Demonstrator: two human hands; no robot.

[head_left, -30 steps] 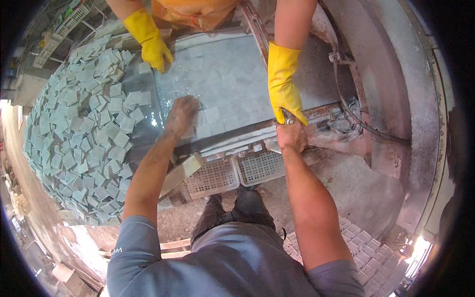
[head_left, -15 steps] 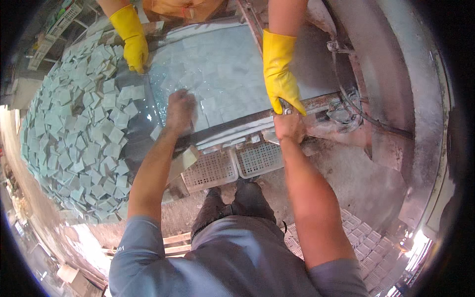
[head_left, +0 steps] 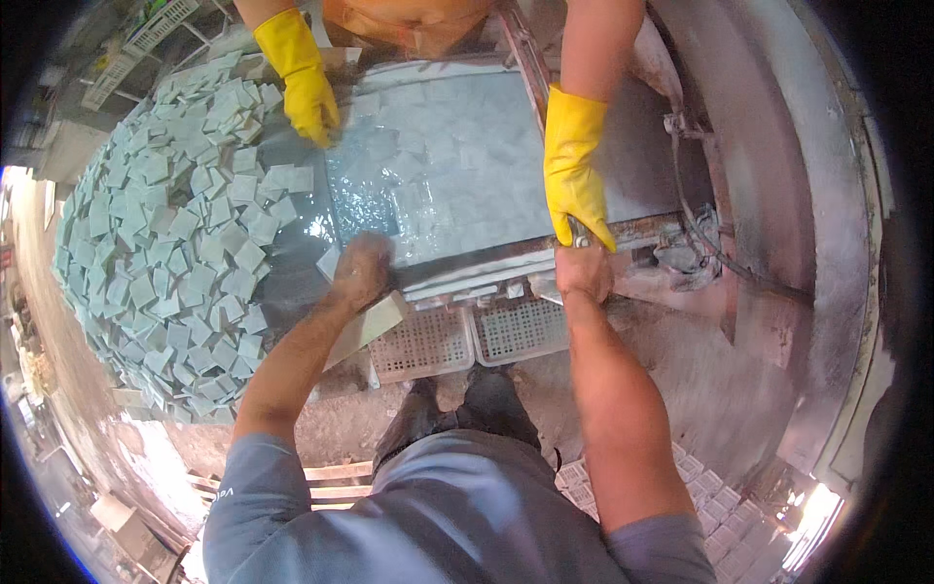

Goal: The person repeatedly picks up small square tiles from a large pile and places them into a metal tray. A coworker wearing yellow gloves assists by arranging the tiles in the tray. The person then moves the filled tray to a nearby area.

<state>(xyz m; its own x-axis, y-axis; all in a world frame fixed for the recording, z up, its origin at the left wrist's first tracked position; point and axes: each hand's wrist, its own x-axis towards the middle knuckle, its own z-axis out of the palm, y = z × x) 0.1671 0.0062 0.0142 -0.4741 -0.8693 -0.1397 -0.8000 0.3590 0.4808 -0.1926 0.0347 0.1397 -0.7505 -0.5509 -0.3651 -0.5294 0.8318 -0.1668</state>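
A wet, shallow bed (head_left: 486,151) of pale square tiles lies under a sheet of water in front of me. My left hand (head_left: 364,269) is closed, fingers curled, at the near left corner of this bed; whatever the fingers hold is hidden. My right hand (head_left: 584,271) is closed around the end of a metal bar (head_left: 581,237) at the near edge. Directly beyond it, a co-worker's yellow-gloved hand (head_left: 574,195) touches the same bar. The co-worker's other yellow glove (head_left: 313,105) rests near the bed's far left corner.
A large heap of pale green square tiles (head_left: 165,253) spreads at the left. Below the near edge stand two white perforated baskets (head_left: 423,346). A dark hose (head_left: 744,273) runs along the right side, beside a metal wall. Stacked ribbed pieces (head_left: 715,496) lie at lower right.
My left hand has come back toward me, from over the wet tiles to the near left corner. My right hand and the co-worker's glove stay at the bar. The whole view has shifted slightly.
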